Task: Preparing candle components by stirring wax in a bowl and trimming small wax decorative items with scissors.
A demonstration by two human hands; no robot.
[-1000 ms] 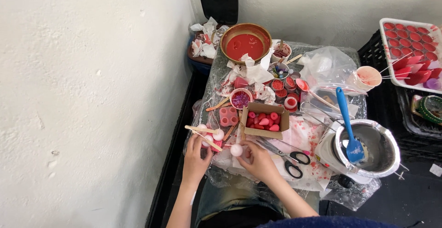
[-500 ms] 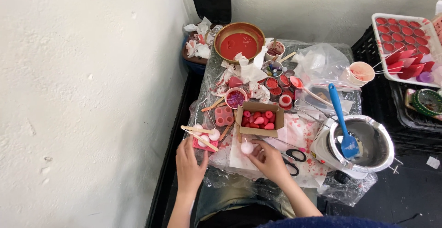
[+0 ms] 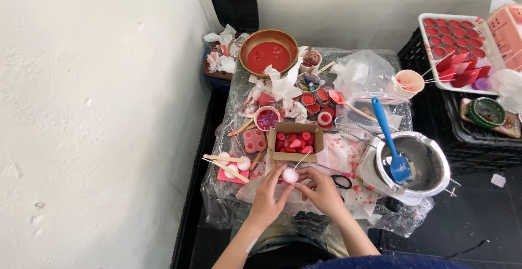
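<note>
**Small pale candle held between both hands, wick up**

Seated at a plastic-covered table (image 3: 217,193) crowded with wax work. Left hand (image 3: 267,198) and right hand (image 3: 321,190) both closed around one small round pale candle (image 3: 290,175), fingertips pinching it from either side, just in front of the cardboard box (image 3: 295,144). Thin wick (image 3: 302,160) slanting up from the candle toward the box.

Inside the box: pink and red wax pieces. Left of the box, a pink silicone mould (image 3: 254,140) and, nearer the table edge, more pale candles with wooden sticks (image 3: 225,167) across them. Behind the box, a small bowl of dark red bits (image 3: 267,119) and, further back, a large bowl of red wax (image 3: 268,56). Right of the box, black-handled scissors (image 3: 341,181) and a metal pot (image 3: 416,163) with a blue spatula (image 3: 391,141) standing in it.

Judged best handled lightly: even pressure from both sides, wick kept free of the fingers and upright, candle turned rather than squeezed to avoid denting soft wax.
</note>
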